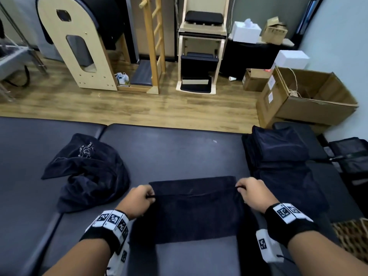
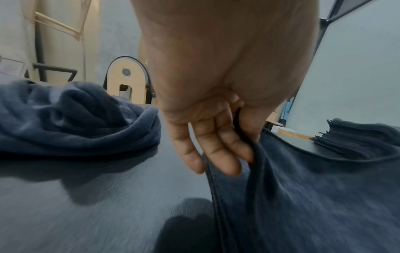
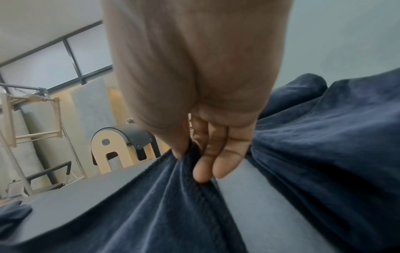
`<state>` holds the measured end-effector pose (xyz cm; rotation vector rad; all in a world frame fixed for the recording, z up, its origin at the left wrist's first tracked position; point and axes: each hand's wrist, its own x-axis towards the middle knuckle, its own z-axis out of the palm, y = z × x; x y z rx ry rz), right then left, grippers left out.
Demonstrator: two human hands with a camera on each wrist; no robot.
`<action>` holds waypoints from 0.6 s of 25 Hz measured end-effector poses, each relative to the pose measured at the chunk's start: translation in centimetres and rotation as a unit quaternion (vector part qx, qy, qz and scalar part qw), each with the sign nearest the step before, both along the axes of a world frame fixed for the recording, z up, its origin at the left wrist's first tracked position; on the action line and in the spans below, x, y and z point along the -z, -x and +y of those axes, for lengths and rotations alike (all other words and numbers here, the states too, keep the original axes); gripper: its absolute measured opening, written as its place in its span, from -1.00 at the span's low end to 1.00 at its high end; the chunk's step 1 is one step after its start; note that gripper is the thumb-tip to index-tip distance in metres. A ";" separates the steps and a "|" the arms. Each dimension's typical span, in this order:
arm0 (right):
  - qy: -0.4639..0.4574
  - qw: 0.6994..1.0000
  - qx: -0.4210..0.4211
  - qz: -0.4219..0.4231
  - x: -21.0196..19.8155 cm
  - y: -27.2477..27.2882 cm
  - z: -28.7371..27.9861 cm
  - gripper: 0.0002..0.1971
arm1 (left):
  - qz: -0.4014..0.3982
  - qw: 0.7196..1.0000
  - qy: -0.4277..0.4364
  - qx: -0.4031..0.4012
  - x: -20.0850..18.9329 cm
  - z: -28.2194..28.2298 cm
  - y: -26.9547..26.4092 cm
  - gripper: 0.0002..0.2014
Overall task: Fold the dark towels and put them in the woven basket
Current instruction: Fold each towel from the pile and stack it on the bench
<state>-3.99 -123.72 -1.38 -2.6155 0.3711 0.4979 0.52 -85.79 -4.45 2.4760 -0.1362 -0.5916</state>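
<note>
A dark navy towel (image 1: 194, 210) lies spread on the padded black table (image 1: 169, 152) right in front of me. My left hand (image 1: 146, 197) pinches its left edge, thumb against fingers (image 2: 218, 154) with the towel (image 2: 314, 196) hem between them. My right hand (image 1: 242, 189) pinches the right edge, the towel (image 3: 151, 205) cloth bunched under its fingers (image 3: 207, 162). The upper layer is lifted a little above the layer below. A corner of the woven basket (image 1: 354, 236) shows at the right edge.
A crumpled dark towel (image 1: 87, 172) lies on the table to the left. A stack of folded dark towels (image 1: 278, 156) sits at the right. Beyond the table are wooden floor, cardboard boxes (image 1: 306, 98) and wooden exercise equipment (image 1: 79, 44).
</note>
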 end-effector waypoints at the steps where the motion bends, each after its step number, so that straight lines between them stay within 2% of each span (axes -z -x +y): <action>1: 0.004 1.000 0.018 -0.021 0.5 -1.0 0.3 -0.81 | -0.017 1.000 -0.008 -0.016 0.2 -0.2 -1.0 -0.80; 4: 0.030 0.995 0.059 -0.072 1.2 -3.1 1.6 -0.80 | -0.057 0.996 -0.065 -0.014 0.7 -0.8 -3.6 -0.90; 6: 0.051 0.992 0.072 -0.095 1.5 -3.4 2.5 -0.71 | -0.065 0.990 -0.111 0.052 1.6 -1.5 -4.3 -0.71; 8: 0.064 0.996 0.036 -0.053 2.1 -2.5 3.9 -0.83 | -0.090 0.977 -0.128 0.147 2.9 -2.2 -4.1 -0.65; 10: 0.042 0.997 -0.030 0.049 2.8 -0.7 5.3 -0.85 | -0.109 0.951 -0.181 0.227 3.9 -2.7 -3.5 -0.71; 12: 0.023 0.989 -0.089 0.117 3.3 1.0 6.5 -0.85 | -0.103 0.937 -0.243 0.230 3.9 -2.7 -3.4 -0.72; 13: 0.030 0.987 -0.106 0.113 3.6 1.5 6.9 -0.85 | -0.085 0.933 -0.267 0.224 3.6 -2.6 -3.3 -0.70; 15: 0.078 0.987 -0.121 0.069 4.2 2.2 7.4 -0.70 | -0.044 0.934 -0.291 0.205 2.7 -2.1 -2.6 -0.64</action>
